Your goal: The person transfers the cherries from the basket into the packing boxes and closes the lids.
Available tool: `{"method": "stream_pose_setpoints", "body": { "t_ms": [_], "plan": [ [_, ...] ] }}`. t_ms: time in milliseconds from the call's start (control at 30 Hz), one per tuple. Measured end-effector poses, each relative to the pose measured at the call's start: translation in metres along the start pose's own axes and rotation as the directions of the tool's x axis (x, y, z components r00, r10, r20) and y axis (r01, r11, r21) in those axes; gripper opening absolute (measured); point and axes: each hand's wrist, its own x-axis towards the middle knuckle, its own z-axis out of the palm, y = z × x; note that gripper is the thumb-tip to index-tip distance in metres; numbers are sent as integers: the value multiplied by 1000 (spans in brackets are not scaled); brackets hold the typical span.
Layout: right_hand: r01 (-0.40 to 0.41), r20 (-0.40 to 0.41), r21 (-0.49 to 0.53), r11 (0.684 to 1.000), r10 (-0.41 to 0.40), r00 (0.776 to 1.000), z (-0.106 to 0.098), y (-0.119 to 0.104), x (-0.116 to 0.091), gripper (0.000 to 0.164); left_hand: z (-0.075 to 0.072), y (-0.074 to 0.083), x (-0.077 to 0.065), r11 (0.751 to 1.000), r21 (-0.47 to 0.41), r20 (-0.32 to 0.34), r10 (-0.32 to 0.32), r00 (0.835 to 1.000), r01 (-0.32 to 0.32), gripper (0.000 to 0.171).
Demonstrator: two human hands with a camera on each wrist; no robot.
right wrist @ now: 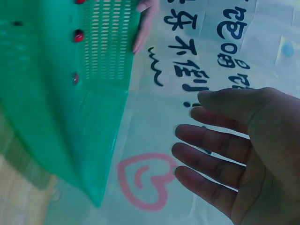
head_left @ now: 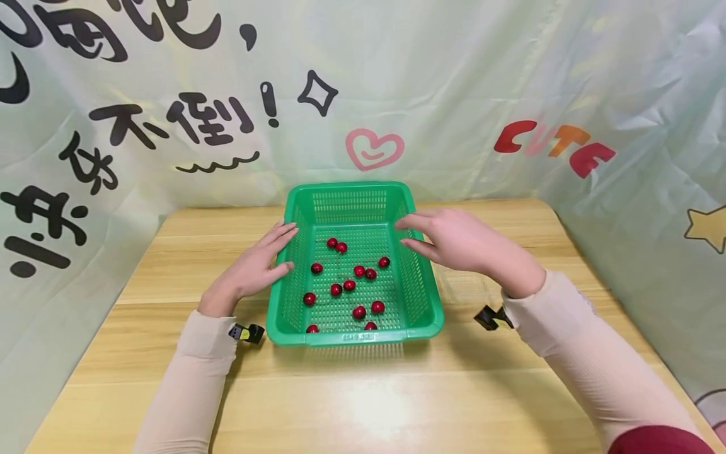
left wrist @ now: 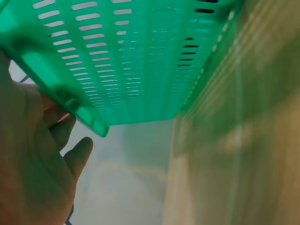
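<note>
A green plastic basket [head_left: 354, 338] with slotted walls stands on the table. Several dark red cherries [head_left: 349, 285] lie scattered over its floor, some with thin stems. At the left rim, my left hand [head_left: 252, 268] rests with its fingers over the edge and the thumb lower down; in the left wrist view the fingers [left wrist: 61, 133] touch the rim from outside. My right hand [head_left: 454, 239] hovers over the right rim, its fingertips above the inside of the basket. Its fingers [right wrist: 211, 164] are spread and slightly bent, with nothing between them.
The basket stands toward the back of a light wooden table [head_left: 374, 403]. A pale printed curtain [head_left: 454, 82] hangs behind and at both sides, with black lettering, a pink heart and the word CUTE. Each wrist carries a small black camera mount [head_left: 247, 333].
</note>
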Motion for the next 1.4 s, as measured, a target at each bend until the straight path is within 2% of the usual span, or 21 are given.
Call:
{"method": "stream_pose_setpoints", "body": {
  "t_ms": [167,400,700,900,1167,1400],
  "plan": [
    [3,-18,5,1000,-3,1000,-4,-10,30,34,3,-5,-1,999,-22,-11,27,1000,-27,70],
    [-65,-40,54,996,67,997,6,-15,65,34,6,-8,-1,999,-23,-39,42,998,-43,69],
    [-139,-33,119,983,144,989,38,-15,92,39,10,-6,-1,998,-19,-61,57,997,-58,68],
    [-200,-18,170,965,206,978,48,-17,108,42,9,-6,-1,998,-30,-63,53,997,-55,66],
    [-264,36,222,939,263,964,70,-18,131,43,11,-5,-3,998,-43,-57,42,997,-45,65],
    [-318,137,175,932,297,945,91,-12,146,46,9,-5,-1,998,-46,-64,50,997,-53,65]
  ]
}}
